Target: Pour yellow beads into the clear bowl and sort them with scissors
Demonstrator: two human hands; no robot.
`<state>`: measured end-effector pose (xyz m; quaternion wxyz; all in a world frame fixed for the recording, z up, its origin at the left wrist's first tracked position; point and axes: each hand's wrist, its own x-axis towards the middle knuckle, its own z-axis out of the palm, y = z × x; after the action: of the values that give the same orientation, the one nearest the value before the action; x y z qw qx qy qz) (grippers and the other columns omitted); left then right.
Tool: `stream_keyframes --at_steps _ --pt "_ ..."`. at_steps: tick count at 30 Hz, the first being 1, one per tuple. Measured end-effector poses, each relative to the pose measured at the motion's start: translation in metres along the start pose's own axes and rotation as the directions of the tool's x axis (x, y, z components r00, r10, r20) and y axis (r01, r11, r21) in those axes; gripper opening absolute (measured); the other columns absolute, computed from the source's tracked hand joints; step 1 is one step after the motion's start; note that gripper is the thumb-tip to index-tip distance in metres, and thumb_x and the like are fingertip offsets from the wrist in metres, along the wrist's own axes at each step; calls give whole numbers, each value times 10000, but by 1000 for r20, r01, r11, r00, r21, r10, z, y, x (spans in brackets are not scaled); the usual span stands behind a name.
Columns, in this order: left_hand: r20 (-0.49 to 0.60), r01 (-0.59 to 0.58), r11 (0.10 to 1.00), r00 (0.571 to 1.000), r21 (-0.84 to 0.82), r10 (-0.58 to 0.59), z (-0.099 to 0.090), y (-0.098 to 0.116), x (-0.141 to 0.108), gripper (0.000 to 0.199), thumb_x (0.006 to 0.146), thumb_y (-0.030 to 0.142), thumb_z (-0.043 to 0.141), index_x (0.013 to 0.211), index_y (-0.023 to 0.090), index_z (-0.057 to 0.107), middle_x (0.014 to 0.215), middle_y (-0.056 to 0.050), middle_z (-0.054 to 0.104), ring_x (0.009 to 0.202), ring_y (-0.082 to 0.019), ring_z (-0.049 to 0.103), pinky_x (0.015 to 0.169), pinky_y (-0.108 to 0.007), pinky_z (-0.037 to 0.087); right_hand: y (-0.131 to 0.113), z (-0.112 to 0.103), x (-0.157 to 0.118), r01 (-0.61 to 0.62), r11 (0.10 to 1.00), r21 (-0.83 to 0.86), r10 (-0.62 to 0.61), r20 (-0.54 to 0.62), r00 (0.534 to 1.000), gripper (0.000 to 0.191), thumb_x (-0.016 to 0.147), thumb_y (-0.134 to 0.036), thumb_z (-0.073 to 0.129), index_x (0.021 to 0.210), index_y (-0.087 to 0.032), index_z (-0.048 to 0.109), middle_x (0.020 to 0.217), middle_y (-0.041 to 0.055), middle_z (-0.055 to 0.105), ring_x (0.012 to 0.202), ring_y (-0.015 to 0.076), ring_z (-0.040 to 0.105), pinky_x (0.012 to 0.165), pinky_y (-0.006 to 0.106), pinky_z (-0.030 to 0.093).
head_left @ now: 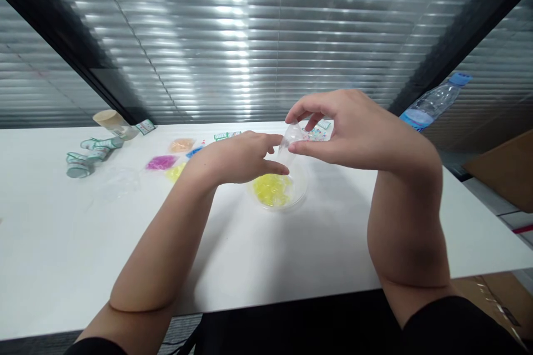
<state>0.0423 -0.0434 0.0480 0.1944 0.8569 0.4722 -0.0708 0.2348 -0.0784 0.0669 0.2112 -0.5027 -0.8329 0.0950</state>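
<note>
My right hand (341, 130) pinches a small clear plastic bag (292, 136) between thumb and fingers, above a clear round bowl (300, 195). Bright yellow translucent material (271, 189) lies in that bowl; its exact kind is unclear. On the bag's left side is my left hand (245, 158), with index finger and thumb apart. Its index fingertip appears to touch the bag, while the thumb sits lower, over the bowl. No contents can be made out inside the bag.
Small packets in magenta (161, 162), orange (182, 145), blue (194, 152) and yellow (175, 172) lie left of the bowl. Farther left are clear plastic wrapping (119, 184), small jars (80, 165) and a tan-topped container (110, 119). A water bottle (435, 101) stands at right, before the blinds.
</note>
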Motion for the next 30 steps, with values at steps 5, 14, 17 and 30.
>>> stream_keyframes --at_steps 5,14,17,30 --pt "-28 -59 996 998 -70 57 1 -5 2 538 837 617 478 1278 322 565 1224 -42 637 937 -231 626 745 -301 443 -3 0 1 4 1000 -5 -5 -52 999 258 782 -390 661 981 -228 684 1002 40 697 922 255 636 769 362 487" --pt "-25 -70 993 997 -93 68 0 -8 1 600 828 645 475 1321 306 528 1271 -55 616 999 -241 619 723 -278 437 0 0 2 12 1000 22 -10 -87 996 238 808 -399 634 961 -228 696 1007 39 702 929 248 639 765 353 495" --pt "-13 -50 996 999 -79 49 -1 -8 -2 628 826 652 463 1347 303 496 1287 -62 603 1046 -257 602 735 -286 439 5 -1 1 42 998 44 -40 -36 999 315 771 -403 681 1042 -244 695 1053 40 695 965 265 638 770 364 505" --pt "-103 -222 973 971 -67 214 -2 -9 -7 366 824 454 517 1111 242 592 1005 -36 666 827 -197 607 684 -289 427 -1 0 3 144 988 52 -143 -25 989 175 792 -341 687 933 -254 740 929 -2 714 916 214 654 786 334 485"
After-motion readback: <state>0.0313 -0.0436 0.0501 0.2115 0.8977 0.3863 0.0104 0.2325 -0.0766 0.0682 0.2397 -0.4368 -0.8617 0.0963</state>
